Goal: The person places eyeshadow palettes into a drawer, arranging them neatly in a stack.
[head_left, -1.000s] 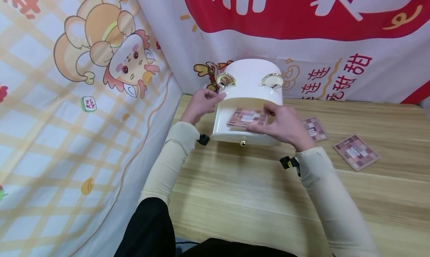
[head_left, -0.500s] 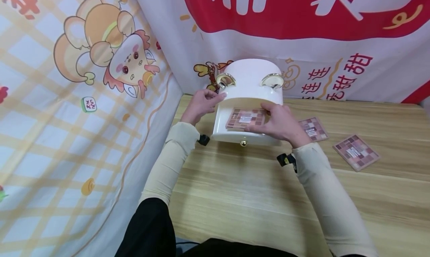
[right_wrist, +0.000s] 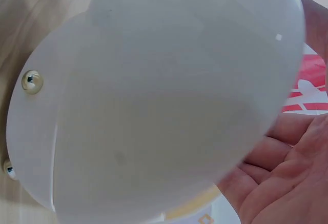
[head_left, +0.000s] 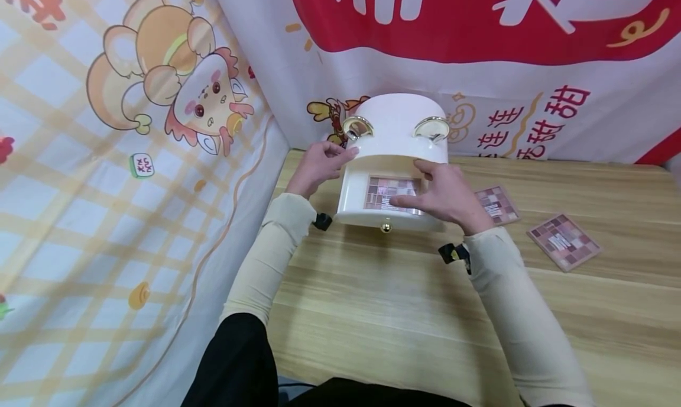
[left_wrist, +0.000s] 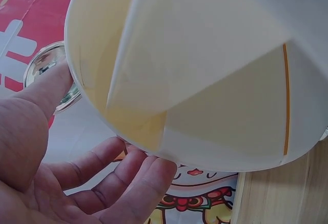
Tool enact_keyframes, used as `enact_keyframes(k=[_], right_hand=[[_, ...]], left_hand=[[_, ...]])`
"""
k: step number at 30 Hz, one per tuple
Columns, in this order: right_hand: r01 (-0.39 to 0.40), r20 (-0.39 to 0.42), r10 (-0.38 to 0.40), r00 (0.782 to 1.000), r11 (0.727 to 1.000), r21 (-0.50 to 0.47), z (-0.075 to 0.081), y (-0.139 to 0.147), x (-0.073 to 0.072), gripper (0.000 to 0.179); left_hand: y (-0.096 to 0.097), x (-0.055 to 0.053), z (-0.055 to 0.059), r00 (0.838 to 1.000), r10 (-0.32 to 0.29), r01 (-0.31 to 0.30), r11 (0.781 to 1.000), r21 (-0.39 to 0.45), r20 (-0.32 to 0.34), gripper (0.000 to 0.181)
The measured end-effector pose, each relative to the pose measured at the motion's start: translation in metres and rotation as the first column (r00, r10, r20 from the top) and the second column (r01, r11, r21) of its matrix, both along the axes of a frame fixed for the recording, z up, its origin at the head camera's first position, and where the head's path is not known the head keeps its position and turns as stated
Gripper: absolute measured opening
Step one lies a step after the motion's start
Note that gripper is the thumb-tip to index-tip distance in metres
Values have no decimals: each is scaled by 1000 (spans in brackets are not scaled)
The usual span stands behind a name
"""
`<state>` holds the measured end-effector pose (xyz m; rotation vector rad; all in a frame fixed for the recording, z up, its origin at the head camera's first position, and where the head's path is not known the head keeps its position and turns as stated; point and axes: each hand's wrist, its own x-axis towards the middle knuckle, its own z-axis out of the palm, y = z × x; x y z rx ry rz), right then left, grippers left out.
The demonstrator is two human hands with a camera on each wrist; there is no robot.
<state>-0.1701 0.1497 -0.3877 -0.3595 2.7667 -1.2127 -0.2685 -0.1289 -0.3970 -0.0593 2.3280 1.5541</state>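
Observation:
A white rounded storage box (head_left: 396,114) stands against the back cloth, with its lower drawer (head_left: 348,194) pulled out by its gold knob side. Inside that drawer lies a pink checkered eyeshadow palette (head_left: 379,193), its right part covered by a thumb. My left hand (head_left: 319,165) grips the box's left edge, thumb and fingertips against the rim; the left wrist view shows this hand (left_wrist: 77,167) close up. My right hand (head_left: 449,194) is over the drawer's right side, thumb extended above the palette. In the right wrist view the box hides this hand's (right_wrist: 287,178) fingertips.
Two more palettes lie on the wooden table (head_left: 372,312) to the right, one palette (head_left: 497,204) beside my right hand and another palette (head_left: 564,241) farther out. Two gold-rimmed handles (head_left: 432,128) stick out from the box's front. Printed cloth (head_left: 159,217) walls the left side and back.
The palette has gone from raised and tilted at my right hand to lying flat in the drawer. My right hand has shifted slightly left; my left hand has stayed put.

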Motion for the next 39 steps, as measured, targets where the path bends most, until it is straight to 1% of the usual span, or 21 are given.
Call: enact_keyframes(k=[7, 11, 15, 21, 24, 29, 33, 39], right_hand=[[20, -18, -22, 1000, 992, -128, 5, 9, 11, 98], [39, -49, -47, 998, 986, -164, 6, 17, 19, 88], [68, -74, -84, 994, 979, -194, 7, 26, 27, 84], [135, -57, -152, 987, 963, -233, 5, 43, 37, 83], [160, -43, -178, 983, 949, -271, 2, 52, 42, 80], [201, 0, -209, 978, 940, -276, -2, 68, 51, 83], [225, 28, -227, 974, 933, -282, -8, 79, 55, 86], [288, 39, -287, 957, 923, -257, -20, 96, 61, 87]], left_hand=[[0, 1, 1, 1000, 1, -1, 1000, -5, 1, 72], [0, 1, 1, 1000, -1, 1, 1000, -6, 5, 72], [1, 1, 1, 1000, 4, -4, 1000, -10, 4, 73], [1, 2, 2, 1000, 16, -15, 1000, -25, 14, 73], [2, 2, 1, 1000, 12, -11, 999, -30, 11, 73], [3, 2, 1, 1000, 4, -4, 1000, -30, 3, 72], [3, 3, 2, 1000, 5, -5, 1000, -30, 3, 71], [3, 4, 3, 1000, 6, -6, 999, -39, 4, 70]])
